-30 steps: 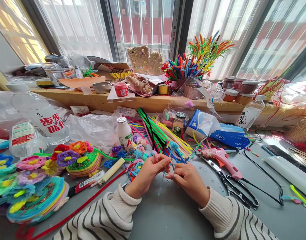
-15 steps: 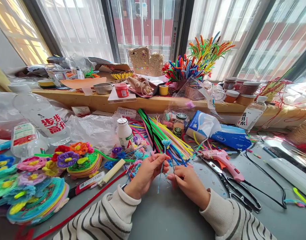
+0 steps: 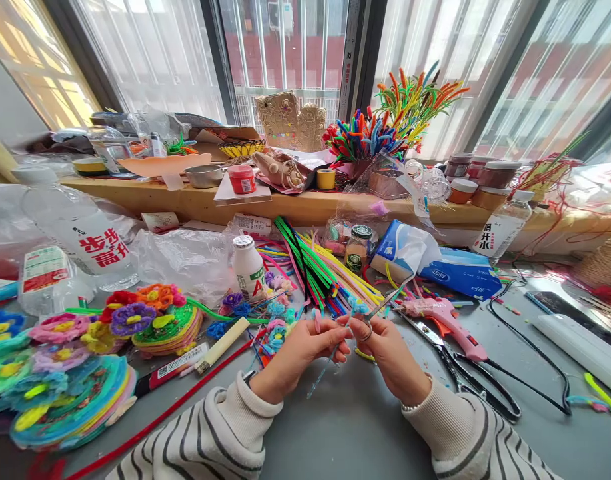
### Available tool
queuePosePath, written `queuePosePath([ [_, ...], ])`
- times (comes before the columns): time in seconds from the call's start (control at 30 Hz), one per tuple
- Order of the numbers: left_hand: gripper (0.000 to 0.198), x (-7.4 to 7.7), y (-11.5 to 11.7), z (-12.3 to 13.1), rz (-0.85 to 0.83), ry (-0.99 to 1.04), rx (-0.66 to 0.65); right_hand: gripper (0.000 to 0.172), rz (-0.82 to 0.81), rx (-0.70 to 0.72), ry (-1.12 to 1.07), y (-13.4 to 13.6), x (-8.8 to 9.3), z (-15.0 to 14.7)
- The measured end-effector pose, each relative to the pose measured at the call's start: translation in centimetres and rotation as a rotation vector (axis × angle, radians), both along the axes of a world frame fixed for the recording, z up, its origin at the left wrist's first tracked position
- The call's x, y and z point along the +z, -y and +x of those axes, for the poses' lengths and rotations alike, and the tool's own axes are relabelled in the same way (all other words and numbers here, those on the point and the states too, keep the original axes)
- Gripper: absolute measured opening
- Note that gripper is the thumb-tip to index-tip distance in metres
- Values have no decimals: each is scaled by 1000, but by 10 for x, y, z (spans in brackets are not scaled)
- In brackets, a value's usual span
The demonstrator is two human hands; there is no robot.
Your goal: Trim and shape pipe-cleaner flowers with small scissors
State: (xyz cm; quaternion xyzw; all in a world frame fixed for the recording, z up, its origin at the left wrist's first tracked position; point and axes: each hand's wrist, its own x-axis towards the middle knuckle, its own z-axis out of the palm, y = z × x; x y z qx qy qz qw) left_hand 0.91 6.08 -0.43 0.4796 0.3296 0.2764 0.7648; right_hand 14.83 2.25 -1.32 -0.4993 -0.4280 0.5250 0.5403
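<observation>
Between my hands is a light blue fuzzy flower, its thin twisted blue stem trailing down to the lower left. My left hand pinches this stem between thumb and fingertips. Small metal scissors are in my right hand, with a finger ring showing by the thumb and the blades pointing up and right. The right fingertips meet the left ones just below the flower; whether they also touch the stem is hard to make out.
Large black-handled scissors and a pink glue gun lie to the right. Pipe cleaners spread behind my hands, beside a white bottle. Finished fuzzy flowers and colourful discs fill the left.
The flower has moved right and lower, its stem now slanting. My right hand has turned, swinging the scissors' blades out to the upper right, and has come against my left fingertips.
</observation>
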Motion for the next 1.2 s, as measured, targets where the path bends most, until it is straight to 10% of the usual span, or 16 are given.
queuePosePath([
  [0.3, 16, 2, 4, -2, 115, -64, -209, 27, -66, -88, -186, 1, 8, -2],
  [0.47, 16, -3, 2, 0, 130, -44, -115, 36, -37, -72, -98, 1, 5, 2],
  [0.83, 13, 9, -4, -4, -20, 229, -76, 57, 346, 338, 470, 6, 0, -3],
  [1.2, 33, 9, -4, -7, 21, 196, -13, 66, 338, 499, 569, 7, 2, -4],
])
